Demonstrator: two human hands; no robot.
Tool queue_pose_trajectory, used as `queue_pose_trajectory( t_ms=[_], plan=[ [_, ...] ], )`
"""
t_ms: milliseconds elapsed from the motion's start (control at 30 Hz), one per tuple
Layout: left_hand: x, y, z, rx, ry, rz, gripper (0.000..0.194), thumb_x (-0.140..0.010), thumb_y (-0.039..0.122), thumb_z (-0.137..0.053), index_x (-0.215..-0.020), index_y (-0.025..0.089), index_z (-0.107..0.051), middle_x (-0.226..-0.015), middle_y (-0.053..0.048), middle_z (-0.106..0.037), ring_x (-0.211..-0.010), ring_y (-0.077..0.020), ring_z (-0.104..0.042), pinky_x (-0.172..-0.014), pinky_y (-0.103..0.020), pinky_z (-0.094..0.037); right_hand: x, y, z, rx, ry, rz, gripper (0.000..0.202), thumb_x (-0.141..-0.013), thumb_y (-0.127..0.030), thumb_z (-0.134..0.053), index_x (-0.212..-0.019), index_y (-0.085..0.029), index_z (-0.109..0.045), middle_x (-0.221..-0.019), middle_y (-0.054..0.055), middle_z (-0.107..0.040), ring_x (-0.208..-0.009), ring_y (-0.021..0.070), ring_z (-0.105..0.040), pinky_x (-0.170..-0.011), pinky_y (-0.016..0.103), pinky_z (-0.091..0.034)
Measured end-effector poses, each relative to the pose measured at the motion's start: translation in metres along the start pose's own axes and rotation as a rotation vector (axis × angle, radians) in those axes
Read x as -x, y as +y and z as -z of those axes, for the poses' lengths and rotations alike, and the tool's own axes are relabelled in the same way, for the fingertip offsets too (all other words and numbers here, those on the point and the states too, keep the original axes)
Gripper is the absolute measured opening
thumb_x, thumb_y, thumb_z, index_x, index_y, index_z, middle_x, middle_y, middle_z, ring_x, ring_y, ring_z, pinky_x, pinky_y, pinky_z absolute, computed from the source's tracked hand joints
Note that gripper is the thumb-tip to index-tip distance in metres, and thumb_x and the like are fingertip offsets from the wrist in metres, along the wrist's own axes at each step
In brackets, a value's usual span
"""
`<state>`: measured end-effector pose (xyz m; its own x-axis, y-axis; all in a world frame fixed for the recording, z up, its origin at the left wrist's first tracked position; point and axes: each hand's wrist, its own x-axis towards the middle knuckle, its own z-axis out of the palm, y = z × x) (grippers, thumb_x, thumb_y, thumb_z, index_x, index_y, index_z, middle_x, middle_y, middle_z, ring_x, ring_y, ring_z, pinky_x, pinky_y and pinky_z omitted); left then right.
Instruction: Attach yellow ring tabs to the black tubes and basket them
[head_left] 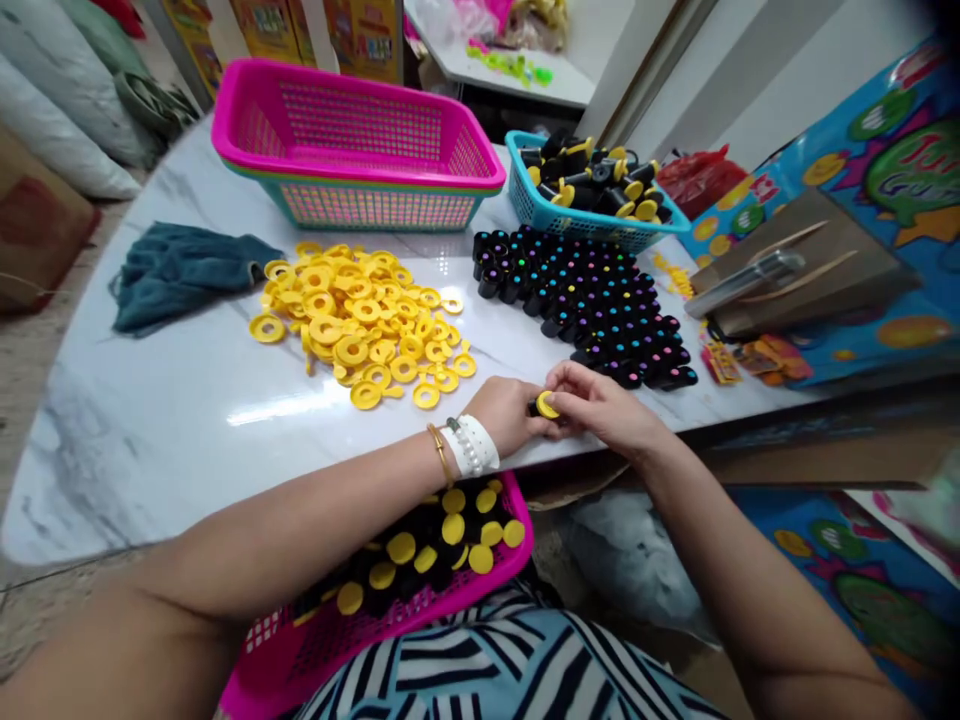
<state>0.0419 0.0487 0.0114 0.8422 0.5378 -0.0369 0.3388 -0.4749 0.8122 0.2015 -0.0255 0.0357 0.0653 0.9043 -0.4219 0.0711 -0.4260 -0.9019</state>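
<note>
Near the table's front edge, my two hands meet around a small black cylinder (pixel 533 407) with a round yellow cap (pixel 548 405). My left hand (pixel 504 412) is closed on the cylinder, most of which its fingers hide. The thumb and fingers of my right hand (pixel 604 408) pinch the yellow cap. Ahead and to the left lies a heap of yellow ring-shaped pieces with tabs (pixel 360 318). Ahead and to the right, black cylinders (pixel 581 290) with coloured dots on top stand packed upright on the white marbled table (pixel 202 440).
A pink basket (pixel 517 515) at my lap holds yellow-capped black pieces. Stacked baskets (pixel 360 172) stand at the back, beside a blue basket (pixel 536 205) of more black-and-yellow pieces. A teal cloth (pixel 187 275) lies left. A paper bag (pixel 817 265) and small candy packets (pixel 772 358) lie right.
</note>
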Motion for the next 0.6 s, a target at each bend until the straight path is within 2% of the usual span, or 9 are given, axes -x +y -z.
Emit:
queue_pose_trajectory(
  t_ms=[133, 233, 333, 400, 500, 533, 600],
  plan=[
    [0.007, 0.006, 0.004, -0.109, -0.036, 0.025, 0.034, -0.076, 0.046, -0.066, -0.093, 0.016, -0.071, -0.074, -0.004, -0.070, -0.067, -0.0185, -0.063, -0.057, -0.023, -0.037, 0.012, 0.007, -0.017, 0.083, 0.047, 0.150, 0.024, -0.081, -0.039, -0.067, -0.090, -0.021, -0.054, -0.072, -0.006, -0.054, -0.055, 0.0089, -0.058, -0.051, 0.021, -0.051],
    [0.023, 0.016, 0.012, -0.262, -0.123, -0.030, 0.038, -0.075, 0.045, -0.066, -0.098, 0.015, -0.067, -0.074, -0.006, -0.069, -0.066, -0.0205, -0.064, -0.053, -0.024, -0.038, 0.033, 0.021, -0.037, -0.030, 0.080, 0.235, 0.020, -0.083, -0.036, -0.065, -0.086, -0.020, -0.055, -0.076, -0.004, -0.053, -0.061, 0.0093, -0.057, -0.059, 0.023, -0.053],
    [0.049, 0.029, 0.016, -0.382, -0.241, -0.124, 0.032, -0.078, 0.039, -0.064, -0.100, 0.015, -0.065, -0.073, -0.007, -0.068, -0.067, -0.0218, -0.065, -0.054, -0.024, -0.040, 0.065, 0.035, -0.060, -0.186, 0.119, 0.213, 0.019, -0.082, -0.035, -0.068, -0.087, -0.021, -0.055, -0.076, -0.004, -0.056, -0.066, 0.0116, -0.061, -0.065, 0.026, -0.054],
    [0.068, 0.032, 0.013, -0.401, -0.300, -0.140, 0.029, -0.083, 0.038, -0.059, -0.099, 0.015, -0.063, -0.075, -0.008, -0.068, -0.069, -0.0231, -0.066, -0.056, -0.026, -0.043, 0.084, 0.043, -0.074, -0.210, 0.130, 0.172, 0.018, -0.083, -0.034, -0.067, -0.089, -0.021, -0.056, -0.072, -0.003, -0.059, -0.066, 0.0128, -0.062, -0.064, 0.026, -0.054],
    [0.104, 0.016, 0.000, -0.343, -0.340, -0.057, 0.026, -0.087, 0.033, -0.055, -0.104, 0.015, -0.061, -0.082, -0.008, -0.069, -0.074, -0.0225, -0.067, -0.062, -0.028, -0.049, 0.099, 0.063, -0.086, -0.121, 0.149, 0.148, 0.016, -0.086, -0.034, -0.063, -0.094, -0.021, -0.059, -0.072, 0.000, -0.062, -0.065, 0.0152, -0.063, -0.063, 0.028, -0.055],
    [0.118, 0.006, -0.006, -0.322, -0.316, -0.014, 0.028, -0.088, 0.031, -0.054, -0.111, 0.016, -0.060, -0.087, -0.008, -0.070, -0.077, -0.0221, -0.067, -0.066, -0.028, -0.051, 0.102, 0.072, -0.088, -0.054, 0.197, 0.162, 0.015, -0.087, -0.034, -0.062, -0.094, -0.021, -0.061, -0.076, 0.002, -0.063, -0.068, 0.0166, -0.064, -0.064, 0.030, -0.056],
    [0.147, -0.016, -0.016, -0.315, -0.188, 0.074, 0.042, -0.089, 0.031, -0.053, -0.128, 0.017, -0.051, -0.099, -0.009, -0.069, -0.087, -0.0221, -0.067, -0.077, -0.032, -0.053, 0.103, 0.092, -0.087, 0.104, 0.363, 0.226, 0.015, -0.087, -0.034, -0.061, -0.095, -0.021, -0.063, -0.089, 0.006, -0.063, -0.078, 0.0197, -0.065, -0.071, 0.034, -0.058]
  ],
)
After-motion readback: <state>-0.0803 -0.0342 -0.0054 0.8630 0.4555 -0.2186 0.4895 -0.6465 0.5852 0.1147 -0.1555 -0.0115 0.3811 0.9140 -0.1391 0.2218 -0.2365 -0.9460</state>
